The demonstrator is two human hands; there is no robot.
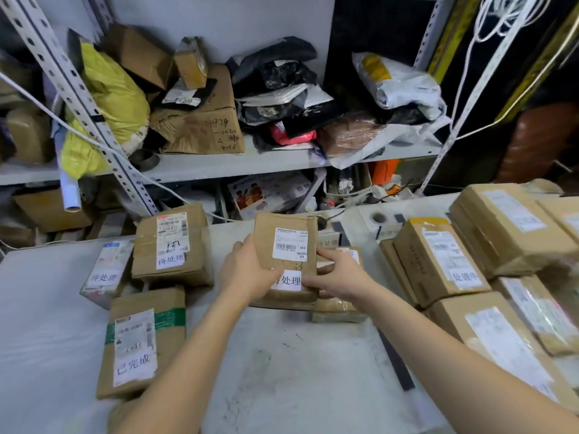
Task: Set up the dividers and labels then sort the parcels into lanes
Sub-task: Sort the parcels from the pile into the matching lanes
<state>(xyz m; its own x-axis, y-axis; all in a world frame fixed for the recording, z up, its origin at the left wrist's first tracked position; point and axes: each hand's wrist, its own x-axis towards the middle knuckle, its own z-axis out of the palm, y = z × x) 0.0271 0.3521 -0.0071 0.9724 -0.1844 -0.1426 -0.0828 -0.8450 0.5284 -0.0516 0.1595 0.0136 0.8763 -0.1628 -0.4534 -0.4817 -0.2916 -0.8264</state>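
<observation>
Parcels lie across a white table (282,371), and one brown cardboard parcel (283,261) sits at the middle of it, tipped up so its face meets the camera. The left hand (247,270) grasps this parcel's left edge, thumb laid over the front. The right hand (338,277) grasps its right edge, thumb pressing the lower front beside a white handwritten label (286,280) reading 待处理. Above that label is a barcode shipping label (289,244). Whether the parcel's lower edge touches the table cannot be told.

Just right of the held parcel, partly under the right hand, lies a small flat packet (338,308). Left of the held parcel stands a taped carton (172,242) also marked 待处理, and further left a small white box (105,270) with the same words. Left and nearer the camera than the held parcel lies a green-taped parcel (141,343) labelled 已完成.

Right of the held parcel, a black divider strip (396,361) runs along the table. Beyond it is a stack of cartons (438,261), one marked 处理中. Behind the held parcel rises a metal shelf (219,164) heaped with mailer bags (282,83) and boxes.
</observation>
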